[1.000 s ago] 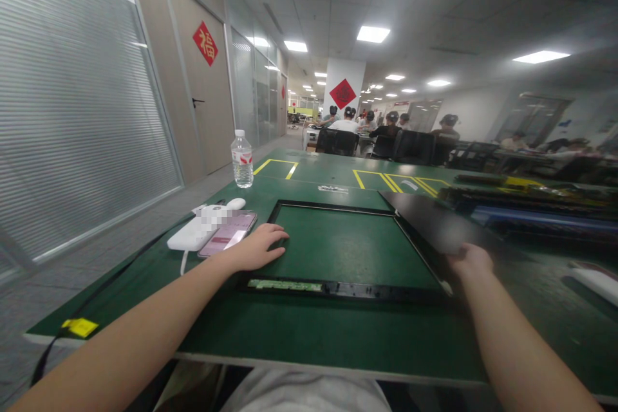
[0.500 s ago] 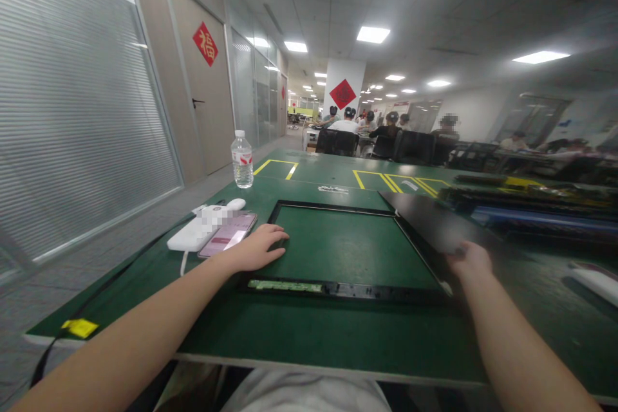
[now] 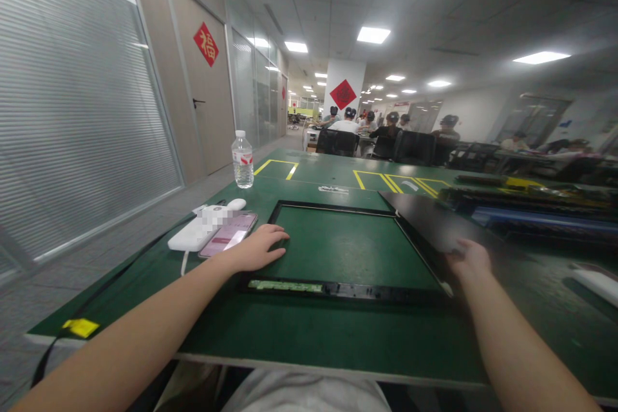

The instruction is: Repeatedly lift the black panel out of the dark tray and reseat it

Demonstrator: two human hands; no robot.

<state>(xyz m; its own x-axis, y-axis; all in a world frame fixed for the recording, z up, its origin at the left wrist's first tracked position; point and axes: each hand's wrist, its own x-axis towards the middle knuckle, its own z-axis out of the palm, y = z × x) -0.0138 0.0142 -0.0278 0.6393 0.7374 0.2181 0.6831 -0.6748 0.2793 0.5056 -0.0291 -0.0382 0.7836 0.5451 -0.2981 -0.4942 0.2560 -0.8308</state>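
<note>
A thin black rectangular frame (image 3: 333,208) lies on the green table (image 3: 328,335), with a green circuit strip (image 3: 284,286) along its near side. My left hand (image 3: 263,246) rests palm down over the frame's left side, its fingers stretched out and holding nothing. A dark flat panel (image 3: 425,222) slants along the frame's right side. My right hand (image 3: 470,261) is closed at the panel's near right part, fingers against its surface; the hand hides part of the panel's edge.
Left of the frame lie a phone (image 3: 229,236) and a white device (image 3: 190,232) with a cable. A water bottle (image 3: 243,161) stands behind them. Dark long parts (image 3: 531,209) are stacked at the right, near a white object (image 3: 596,283). People sit farther back.
</note>
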